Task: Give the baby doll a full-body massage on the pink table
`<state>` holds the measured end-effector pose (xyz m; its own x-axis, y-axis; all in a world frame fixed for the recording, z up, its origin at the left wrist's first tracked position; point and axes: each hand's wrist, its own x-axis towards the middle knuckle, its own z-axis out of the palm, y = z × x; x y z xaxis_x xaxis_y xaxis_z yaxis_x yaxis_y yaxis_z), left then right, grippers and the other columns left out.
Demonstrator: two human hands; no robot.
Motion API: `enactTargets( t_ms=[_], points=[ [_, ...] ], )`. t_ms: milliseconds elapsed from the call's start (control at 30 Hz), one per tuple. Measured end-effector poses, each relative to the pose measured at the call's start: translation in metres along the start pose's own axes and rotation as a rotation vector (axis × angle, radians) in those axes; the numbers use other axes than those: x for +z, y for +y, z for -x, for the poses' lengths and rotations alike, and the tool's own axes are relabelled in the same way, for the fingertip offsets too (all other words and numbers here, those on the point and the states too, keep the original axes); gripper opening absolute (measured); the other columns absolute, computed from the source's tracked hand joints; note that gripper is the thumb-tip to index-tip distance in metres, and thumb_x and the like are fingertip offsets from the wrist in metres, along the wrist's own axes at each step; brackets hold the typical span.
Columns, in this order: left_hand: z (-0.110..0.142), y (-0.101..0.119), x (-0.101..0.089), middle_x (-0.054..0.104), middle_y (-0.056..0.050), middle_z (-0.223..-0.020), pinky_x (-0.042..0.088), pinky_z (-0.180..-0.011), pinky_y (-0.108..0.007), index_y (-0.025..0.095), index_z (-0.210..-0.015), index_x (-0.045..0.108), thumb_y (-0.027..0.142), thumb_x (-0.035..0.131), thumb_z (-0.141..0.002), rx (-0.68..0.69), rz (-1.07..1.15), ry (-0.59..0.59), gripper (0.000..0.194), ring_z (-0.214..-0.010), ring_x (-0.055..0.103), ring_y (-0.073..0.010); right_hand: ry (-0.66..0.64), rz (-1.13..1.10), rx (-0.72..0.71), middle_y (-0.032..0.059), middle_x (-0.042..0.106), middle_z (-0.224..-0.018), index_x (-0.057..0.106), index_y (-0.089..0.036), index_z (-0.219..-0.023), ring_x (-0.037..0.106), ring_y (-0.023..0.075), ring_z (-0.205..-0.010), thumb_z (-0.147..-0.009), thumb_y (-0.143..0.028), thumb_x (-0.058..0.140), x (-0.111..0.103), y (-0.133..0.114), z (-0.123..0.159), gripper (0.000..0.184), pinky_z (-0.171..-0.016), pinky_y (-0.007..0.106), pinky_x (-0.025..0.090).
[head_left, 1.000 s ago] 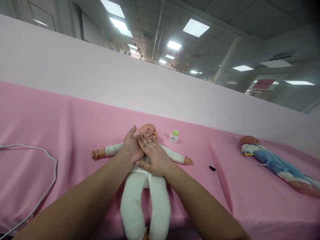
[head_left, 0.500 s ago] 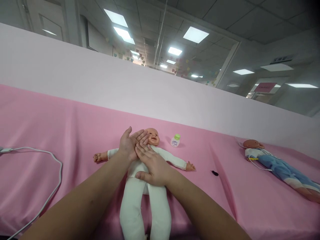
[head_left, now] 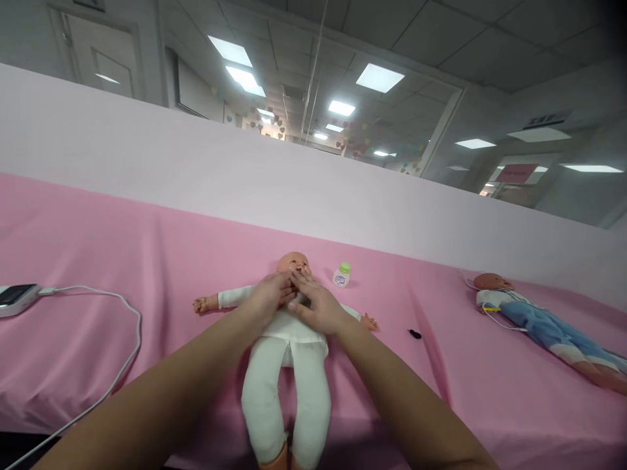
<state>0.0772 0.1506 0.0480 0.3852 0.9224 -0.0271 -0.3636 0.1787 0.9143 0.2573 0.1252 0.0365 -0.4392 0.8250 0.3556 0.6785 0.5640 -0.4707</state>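
Observation:
A baby doll (head_left: 287, 365) in a white suit lies on its back on the pink cloth (head_left: 147, 261), arms spread, head toward the wall. My left hand (head_left: 267, 301) lies flat on the doll's chest, fingers stretched toward its chin. My right hand (head_left: 316, 305) rests beside it on the chest, fingers extended and fingertips touching those of the left hand just under the doll's face. Neither hand holds anything. The doll's torso is mostly hidden under both hands.
A small white bottle with a green cap (head_left: 341, 275) stands right of the doll's head. A small black object (head_left: 415, 334) lies further right. A second doll in blue (head_left: 543, 326) lies at the right. A white cable (head_left: 122, 326) and device (head_left: 17, 297) lie at the left.
Both hands slid down from the doll's face and neck onto its chest and now lie flatter, side by side. The view shifted slightly, bringing the device at the left into sight.

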Motion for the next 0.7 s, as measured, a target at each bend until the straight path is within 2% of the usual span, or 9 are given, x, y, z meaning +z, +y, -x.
enactTargets(
  t_ms=[100,133,233,300,433,533,700],
  points=[
    [0.031,-0.004,-0.024,0.074,-0.010,-0.131,0.042,-0.120,-0.048,0.023,-0.117,0.079,0.034,0.072,-0.090,0.242,-0.435,-0.005,0.030,-0.130,0.063,-0.0332,-0.034,-0.050,0.008,0.0094,0.037,-0.167,0.040,-0.024,-0.161,0.030,0.0308,-0.158,-0.099,-0.063,0.056,-0.012,0.005,0.025,0.075,-0.129,0.058,0.026],
    [0.044,-0.007,-0.033,0.075,-0.009,-0.128,0.043,-0.119,-0.051,0.025,-0.115,0.081,0.034,0.072,-0.090,0.323,-0.576,0.027,0.028,-0.128,0.065,-0.0345,-0.053,-0.063,0.003,0.0094,0.040,-0.165,0.042,-0.025,-0.160,0.033,0.0307,-0.157,-0.100,-0.062,0.056,-0.014,0.003,0.035,0.072,-0.129,0.058,0.027],
    [0.078,-0.019,-0.054,0.071,-0.006,-0.136,0.043,-0.118,-0.055,0.030,-0.127,0.077,0.030,0.067,-0.092,0.435,-0.929,-0.142,0.037,-0.130,0.064,-0.0351,-0.117,-0.091,-0.057,0.0079,0.044,-0.163,0.049,-0.027,-0.156,0.034,0.0301,-0.156,-0.101,-0.059,0.057,-0.016,-0.010,0.062,0.064,-0.129,0.058,0.028],
    [0.091,-0.027,-0.061,0.065,-0.005,-0.144,0.042,-0.120,-0.053,0.031,-0.134,0.074,0.032,0.063,-0.095,0.478,-1.039,-0.197,0.040,-0.136,0.060,-0.0332,-0.178,-0.131,-0.114,0.0061,0.050,-0.160,0.056,-0.030,-0.151,0.036,0.0300,-0.155,-0.102,-0.055,0.057,-0.014,-0.023,0.072,0.055,-0.128,0.058,0.028],
    [0.097,-0.035,-0.062,0.061,-0.007,-0.148,0.043,-0.120,-0.050,0.028,-0.138,0.071,0.036,0.056,-0.101,0.483,-1.111,-0.171,0.041,-0.139,0.058,-0.0299,-0.262,-0.221,-0.197,0.0025,0.068,-0.142,0.067,-0.035,-0.138,0.047,0.0275,-0.149,-0.105,-0.051,0.053,-0.011,-0.034,0.068,0.039,-0.128,0.058,0.029],
    [0.094,-0.035,-0.060,0.061,-0.007,-0.148,0.043,-0.121,-0.050,0.027,-0.138,0.071,0.036,0.055,-0.101,0.463,-1.123,-0.171,0.041,-0.139,0.057,-0.0300,-0.230,-0.150,-0.173,0.0046,0.062,-0.149,0.063,-0.033,-0.144,0.048,0.0272,-0.148,-0.103,-0.054,0.055,-0.010,-0.021,0.053,0.046,-0.128,0.056,0.030],
    [0.095,-0.034,-0.059,0.060,-0.008,-0.149,0.042,-0.121,-0.049,0.023,-0.138,0.071,0.033,0.055,-0.100,0.432,-1.123,-0.158,0.042,-0.140,0.057,-0.0299,-0.184,0.034,0.030,0.0104,0.033,-0.169,0.038,-0.022,-0.161,0.028,0.0317,-0.159,-0.099,-0.067,0.054,-0.011,0.012,0.039,0.078,-0.130,0.058,0.023]
  ],
)
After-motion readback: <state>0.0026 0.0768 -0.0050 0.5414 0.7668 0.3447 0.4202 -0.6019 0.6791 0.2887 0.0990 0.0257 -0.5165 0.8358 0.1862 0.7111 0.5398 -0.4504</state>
